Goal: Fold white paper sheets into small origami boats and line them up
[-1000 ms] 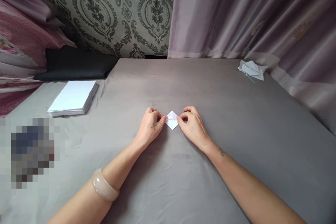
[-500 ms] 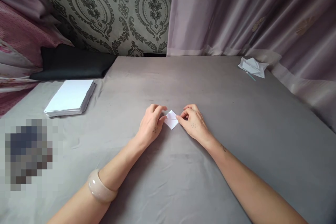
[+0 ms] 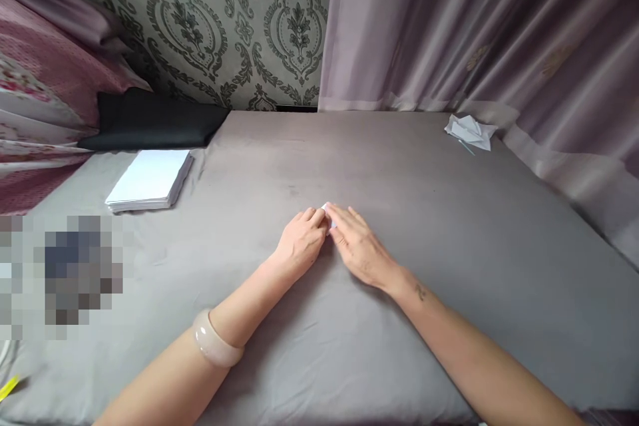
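A small white piece of folded paper (image 3: 333, 221) lies on the grey cloth in the middle, mostly covered by my hands. My left hand (image 3: 302, 241) is closed at its left side, the fingers curled and pressed against the paper. Over its right side lies my right hand (image 3: 360, 247), fingers stretched out and nearly flat, the thumb set apart beside the paper. Only the paper's top corner and a narrow strip between the hands show. A pale bangle (image 3: 213, 341) sits on my left forearm.
A thick stack of white paper (image 3: 148, 178) lies at the left, near a black folded cover (image 3: 160, 120). White paper pieces (image 3: 469, 130) and a thin light-blue stick (image 3: 466, 147) lie at the far right. A blurred-out patch and a yellow object (image 3: 8, 387) are at the left edge.
My hands have come together over the paper, hiding most of it. The left fingers have curled in; the right hand has gone from a pinch to stretched fingers. The view has shifted slightly.
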`<action>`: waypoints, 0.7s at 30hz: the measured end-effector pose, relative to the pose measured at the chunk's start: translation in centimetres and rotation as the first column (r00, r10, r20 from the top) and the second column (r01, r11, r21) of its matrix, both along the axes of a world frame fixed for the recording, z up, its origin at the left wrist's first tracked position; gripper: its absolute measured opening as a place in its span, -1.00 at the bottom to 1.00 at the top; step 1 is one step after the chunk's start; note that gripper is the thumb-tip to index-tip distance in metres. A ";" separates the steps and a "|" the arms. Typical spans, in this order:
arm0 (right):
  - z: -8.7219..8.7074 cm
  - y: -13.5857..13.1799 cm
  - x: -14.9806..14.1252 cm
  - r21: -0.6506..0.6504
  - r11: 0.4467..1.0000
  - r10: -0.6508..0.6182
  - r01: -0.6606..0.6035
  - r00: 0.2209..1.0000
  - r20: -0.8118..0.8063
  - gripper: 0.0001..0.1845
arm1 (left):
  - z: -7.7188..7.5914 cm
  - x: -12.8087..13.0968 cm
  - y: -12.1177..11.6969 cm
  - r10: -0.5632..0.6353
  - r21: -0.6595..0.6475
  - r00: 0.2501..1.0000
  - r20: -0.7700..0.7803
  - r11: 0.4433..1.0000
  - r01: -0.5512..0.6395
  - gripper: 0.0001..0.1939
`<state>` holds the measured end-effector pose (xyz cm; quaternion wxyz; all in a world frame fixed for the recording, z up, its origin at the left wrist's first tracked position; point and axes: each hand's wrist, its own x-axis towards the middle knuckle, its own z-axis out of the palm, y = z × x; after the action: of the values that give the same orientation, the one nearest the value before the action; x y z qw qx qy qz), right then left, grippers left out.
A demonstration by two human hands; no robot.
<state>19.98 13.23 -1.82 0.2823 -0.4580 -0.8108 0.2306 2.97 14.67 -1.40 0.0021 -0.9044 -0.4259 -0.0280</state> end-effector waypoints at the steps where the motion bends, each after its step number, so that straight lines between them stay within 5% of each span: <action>1: 0.1 -0.7 -0.5 -0.008 0.999 0.035 -0.035 0.996 0.082 -0.43 | 0.0 0.0 -0.2 0.006 0.000 1.000 0.001 1.000 -0.006 -0.77; 10: -0.1 -2.0 -1.6 0.036 0.999 0.014 -0.033 0.900 0.436 -0.34 | -1.0 -2.6 -1.4 -0.016 0.052 0.989 0.149 0.999 0.009 -0.60; 16: 0.4 -2.0 -1.9 0.054 0.998 -0.005 -0.024 0.879 0.476 -0.39 | -1.1 -5.8 -1.5 0.062 0.054 0.982 0.177 0.996 -0.073 -0.56; 19: 0.5 -1.8 -2.0 0.054 0.998 -0.004 -0.023 0.888 0.461 -0.41 | -0.4 -5.6 -0.5 0.141 -0.028 0.962 0.235 0.990 -0.138 -0.66; 21: 0.5 -1.6 -1.9 0.067 0.998 -0.015 -0.016 0.901 0.434 -0.44 | 0.0 -4.8 0.4 0.092 -0.052 0.949 0.301 0.995 -0.080 -0.72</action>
<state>18.12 11.66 -1.33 0.1102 -0.4877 -0.8608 0.0950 -1.82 15.09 -1.45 -0.0797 -0.8698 -0.4606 -0.1580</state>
